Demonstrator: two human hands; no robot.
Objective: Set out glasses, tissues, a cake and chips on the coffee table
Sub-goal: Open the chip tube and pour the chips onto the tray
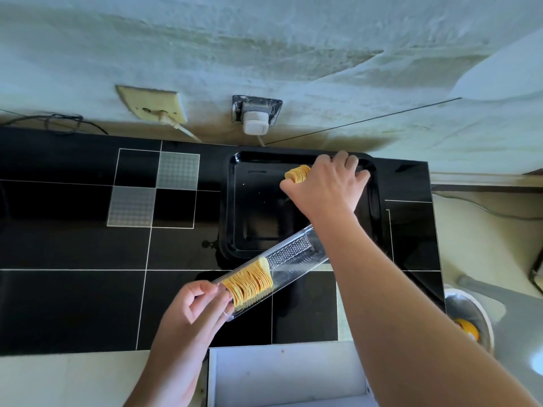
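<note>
A long clear plastic chip tray (293, 255) lies slantwise over the black table, its near end pinched by my left hand (197, 304). A stack of yellow chips (249, 284) fills that near end; the far end is bare. My right hand (326, 186) grips a smaller stack of chips (298, 173) above the far right corner of a black square serving tray (252, 207).
The black tiled table (88, 289) stands against a pale wall with two sockets (257, 113). A white box (288, 377) sits at the near edge. On the floor to the right lies a chip can (467, 321).
</note>
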